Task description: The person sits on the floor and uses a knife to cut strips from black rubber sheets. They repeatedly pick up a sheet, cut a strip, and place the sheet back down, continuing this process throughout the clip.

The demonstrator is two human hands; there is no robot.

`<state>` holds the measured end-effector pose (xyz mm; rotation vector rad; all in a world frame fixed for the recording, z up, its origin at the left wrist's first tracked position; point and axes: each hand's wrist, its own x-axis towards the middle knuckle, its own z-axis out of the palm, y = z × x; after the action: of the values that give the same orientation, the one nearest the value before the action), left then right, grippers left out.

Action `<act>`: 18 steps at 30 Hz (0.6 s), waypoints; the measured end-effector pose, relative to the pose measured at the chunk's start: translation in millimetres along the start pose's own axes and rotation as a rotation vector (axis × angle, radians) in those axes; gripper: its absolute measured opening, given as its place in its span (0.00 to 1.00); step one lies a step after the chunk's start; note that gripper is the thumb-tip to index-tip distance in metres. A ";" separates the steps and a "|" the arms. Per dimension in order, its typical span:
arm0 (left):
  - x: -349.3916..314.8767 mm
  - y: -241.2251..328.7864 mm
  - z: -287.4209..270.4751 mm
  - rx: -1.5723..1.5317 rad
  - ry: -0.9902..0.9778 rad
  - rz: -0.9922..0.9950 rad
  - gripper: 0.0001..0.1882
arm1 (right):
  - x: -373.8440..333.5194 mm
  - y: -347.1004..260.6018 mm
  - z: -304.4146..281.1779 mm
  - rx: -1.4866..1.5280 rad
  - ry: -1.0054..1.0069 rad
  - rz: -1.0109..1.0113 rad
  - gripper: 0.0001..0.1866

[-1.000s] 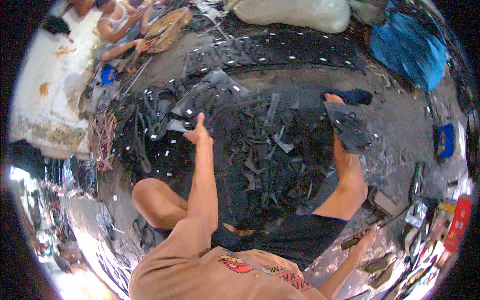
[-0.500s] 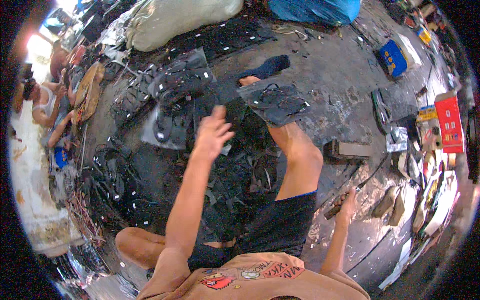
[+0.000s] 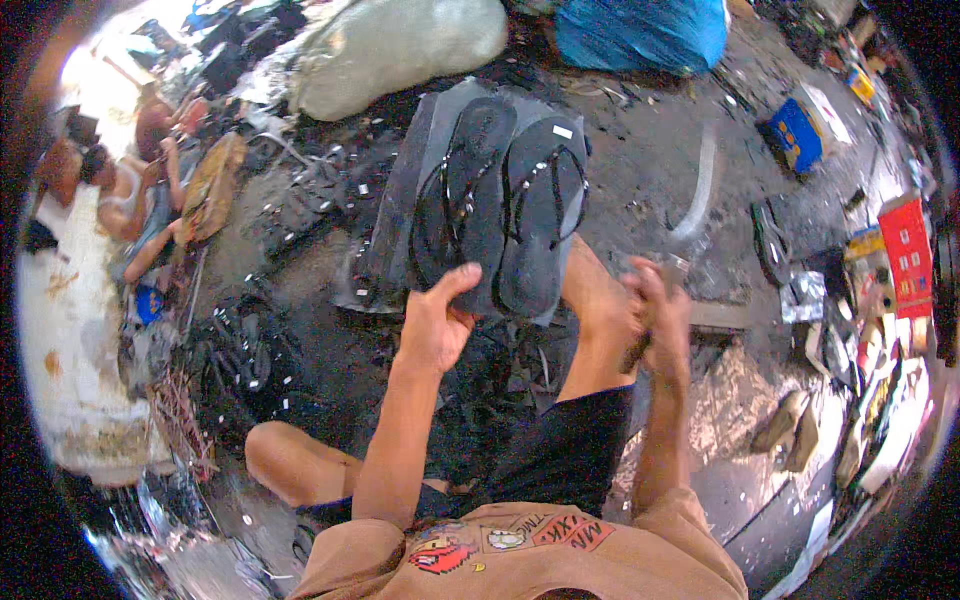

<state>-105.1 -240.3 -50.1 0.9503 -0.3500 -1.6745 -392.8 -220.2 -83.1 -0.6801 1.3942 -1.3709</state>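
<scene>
On my feed, left hand pinches near end of black flip-flops, thumb over left heel, soles extending far beyond fingers. Right hand, blurred, curls round dark-handled tool.

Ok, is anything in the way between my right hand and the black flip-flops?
Your bent right leg shows between your right hand and the black flip-flops. The flip-flops overlap part of it, so it seems to pass beneath rather than block the way. Nothing else visible stands between them.
</scene>
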 end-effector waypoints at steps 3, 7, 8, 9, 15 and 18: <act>-61.8 7.5 -0.6 0.079 0.074 0.093 0.19 | -24.8 -18.4 85.5 0.055 -0.288 0.073 0.26; -125.9 4.7 -12.6 0.231 0.105 0.360 0.20 | -97.1 -77.6 159.7 0.130 -0.434 0.032 0.30; -136.8 3.2 -19.3 0.593 0.113 0.486 0.20 | -65.8 -46.2 154.0 0.110 -0.593 0.109 0.30; -145.5 2.1 -26.2 0.954 0.115 0.595 0.19 | -50.6 -27.8 150.8 0.085 -0.745 0.186 0.30; -160.4 -26.3 -33.5 0.941 0.419 0.057 0.27 | -89.7 19.4 193.2 -0.207 -0.600 -0.458 0.25; -151.4 -23.7 -52.2 0.314 0.439 0.290 0.20 | -34.7 10.6 184.3 -0.246 -0.845 0.021 0.25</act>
<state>-74.6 -81.8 -37.1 1.3949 -0.4361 -1.1277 -210.7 -255.1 -52.5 -1.2238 0.8694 -0.7337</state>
